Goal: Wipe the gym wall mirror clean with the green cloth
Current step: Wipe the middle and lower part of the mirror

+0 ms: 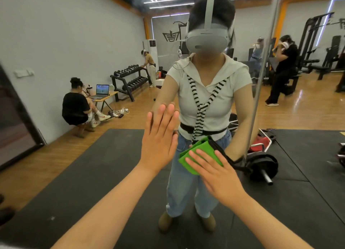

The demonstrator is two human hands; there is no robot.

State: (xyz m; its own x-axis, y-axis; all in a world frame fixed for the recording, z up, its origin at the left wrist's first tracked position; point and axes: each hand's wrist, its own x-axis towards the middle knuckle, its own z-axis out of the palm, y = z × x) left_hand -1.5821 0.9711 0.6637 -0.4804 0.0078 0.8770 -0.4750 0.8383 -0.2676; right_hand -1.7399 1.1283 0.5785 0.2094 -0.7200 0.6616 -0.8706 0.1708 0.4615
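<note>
On the mirror, which fills nearly the whole view, both hands press flat against the glass. Left hand is open, fingers straight and close together, pointing up, palm on the glass, nothing held; its reflected palm meets it fingertip to fingertip. Right hand is lower and to the right, fingers spread and laid flat over the green cloth, pinning it to the glass. Cloth is folded into a thick pad, its upper left part sticks out past the fingertips; its reflection sits right against it. A black strap runs along the cloth's right edge toward the reflected wrist.

A vertical seam between mirror panels runs down the right part of the glass, just right of the cloth. Left edge of the mirror shows a dark frame.

In the reflection: the person wearing a grey headset, pale short-sleeved top, striped scarf, light jeans, standing on a black floor mat. Behind, a dumbbell rack by the wall, a laptop on a small table with someone crouched next to it, a barbell plate on the mat at right, weight machines far right, and other people in the background.
</note>
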